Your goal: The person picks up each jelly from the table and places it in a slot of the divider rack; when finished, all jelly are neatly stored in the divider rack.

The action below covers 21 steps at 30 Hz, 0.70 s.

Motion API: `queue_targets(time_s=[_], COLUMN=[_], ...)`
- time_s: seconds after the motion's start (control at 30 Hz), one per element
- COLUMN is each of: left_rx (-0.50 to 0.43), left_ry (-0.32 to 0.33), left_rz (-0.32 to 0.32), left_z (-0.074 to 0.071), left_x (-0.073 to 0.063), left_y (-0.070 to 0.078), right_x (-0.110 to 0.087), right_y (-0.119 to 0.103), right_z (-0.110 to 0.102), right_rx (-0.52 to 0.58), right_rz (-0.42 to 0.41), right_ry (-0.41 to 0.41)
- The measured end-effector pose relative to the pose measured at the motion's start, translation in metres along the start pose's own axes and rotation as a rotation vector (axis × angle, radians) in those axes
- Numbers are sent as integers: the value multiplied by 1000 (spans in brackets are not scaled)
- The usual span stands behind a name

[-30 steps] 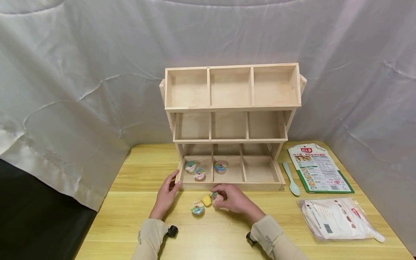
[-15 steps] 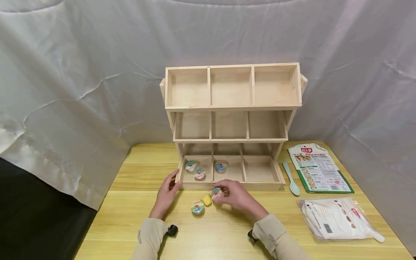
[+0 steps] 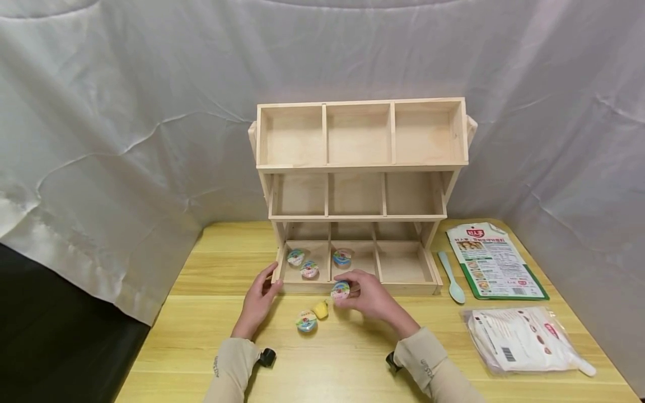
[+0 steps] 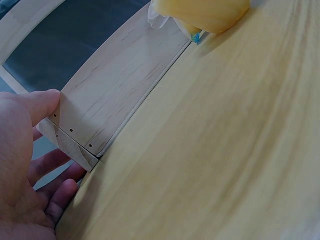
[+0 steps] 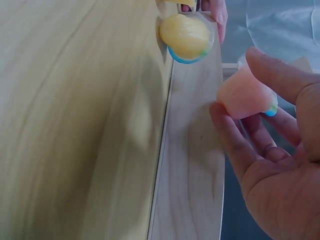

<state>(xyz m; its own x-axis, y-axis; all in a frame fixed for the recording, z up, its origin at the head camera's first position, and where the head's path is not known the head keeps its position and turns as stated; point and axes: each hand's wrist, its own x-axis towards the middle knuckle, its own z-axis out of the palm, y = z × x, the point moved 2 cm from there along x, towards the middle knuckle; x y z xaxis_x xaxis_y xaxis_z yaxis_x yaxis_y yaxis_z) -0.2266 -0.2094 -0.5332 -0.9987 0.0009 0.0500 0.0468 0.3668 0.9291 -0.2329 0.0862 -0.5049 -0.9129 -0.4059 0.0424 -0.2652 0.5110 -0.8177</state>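
My right hand (image 3: 370,296) pinches a pink jelly cup (image 5: 244,94) between thumb and fingers, just over the front edge of the wooden tiered box (image 3: 353,288). Its printed lid faces up in the head view. With thumb and fingers on either side, my left hand (image 3: 258,302) holds the box's front left corner. On the table between the hands lie a jelly cup (image 3: 306,322) with its lid up and a yellow jelly cup (image 3: 321,309) tipped on its side. In the bottom tier, two jelly cups (image 3: 309,270) sit in the left compartment and a blue-rimmed one (image 3: 341,257) in the middle.
Right of the box lie a pale green spoon (image 3: 452,280), a white and green food pouch (image 3: 496,262) and a clear plastic bag (image 3: 524,338) with white contents. Two upper tiers (image 3: 359,134) with three compartments each rise behind. Grey curtain (image 3: 126,140) surrounds the table.
My right hand has lifted the pink jelly cup off the table and moved it away from me toward the bottom tier. The left hand has stayed at the box corner.
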Motion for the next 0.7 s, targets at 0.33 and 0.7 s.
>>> queue_targets(time_s=[0.33,0.7], left_rx=[-6,-6], left_ry=[6,18], left_rz=[2,1], left_z=[1,4], left_x=[0,4], left_y=[0,-9], right_x=[2,3], right_y=[-2,-5], right_z=[-6,-13], right_rx=[-11,102], right_rz=[-13,1], right_ry=[54,87])
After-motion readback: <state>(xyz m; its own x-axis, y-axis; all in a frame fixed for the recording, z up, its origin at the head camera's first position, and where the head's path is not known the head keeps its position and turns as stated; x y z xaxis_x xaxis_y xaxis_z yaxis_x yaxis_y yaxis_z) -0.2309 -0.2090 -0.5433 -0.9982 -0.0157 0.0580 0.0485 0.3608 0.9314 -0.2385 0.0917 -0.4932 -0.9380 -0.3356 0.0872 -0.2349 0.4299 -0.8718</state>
